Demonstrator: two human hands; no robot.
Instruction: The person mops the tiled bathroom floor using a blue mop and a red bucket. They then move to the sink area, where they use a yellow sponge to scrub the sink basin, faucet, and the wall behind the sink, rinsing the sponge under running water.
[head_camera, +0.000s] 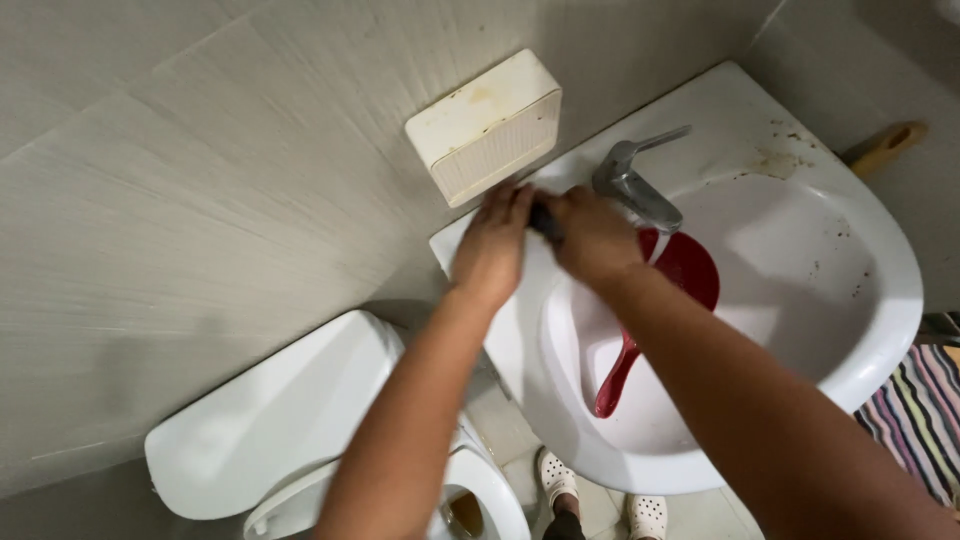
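My left hand (492, 248) and my right hand (592, 235) meet over the back left rim of a white washbasin (880, 330). Both close around a small dark object (543, 220) held between them; most of it is hidden and I cannot tell what it is. A red plastic scoop with a long handle (690, 272) lies in the bowl, just below my right wrist. The chrome tap (632, 182) stands right beside my right hand.
A cream wall-mounted box (487, 125) hangs just above my hands. A white toilet with its cistern (275, 425) sits to the lower left. A striped mat (925, 410) lies at the right edge. My feet in white perforated shoes (556, 478) stand below the basin. A wooden handle (885, 148) pokes out behind it.
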